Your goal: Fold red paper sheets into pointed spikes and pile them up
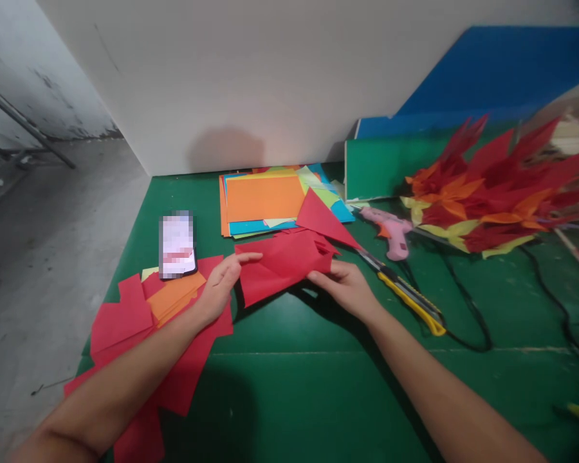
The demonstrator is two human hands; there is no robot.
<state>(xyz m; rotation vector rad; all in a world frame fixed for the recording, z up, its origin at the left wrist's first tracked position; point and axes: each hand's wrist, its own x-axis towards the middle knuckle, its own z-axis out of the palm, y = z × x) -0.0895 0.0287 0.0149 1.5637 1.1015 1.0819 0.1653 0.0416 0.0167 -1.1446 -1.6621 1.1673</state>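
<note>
A creased sheet of red paper (280, 269) is held between my two hands, just above the green table. My left hand (224, 283) pinches its left edge, the index finger stretched along the top. At the right end, my right hand (347, 288) grips the paper with the thumb on the near side and the other fingers behind. More red paper (322, 218) with a pointed corner lies just beyond it. Close to my right hand is a yellow utility knife (412, 299). Red paper pieces (120, 326) and an orange paper stack (176, 297) lie under and beside my left forearm.
A stack of coloured sheets (265, 198) lies at the back of the green table (280, 399). A phone (176, 244) stands at left. On the right are a pink glue gun (390, 231) with a black cord and a bunch of red, orange and yellow paper flowers (496, 193).
</note>
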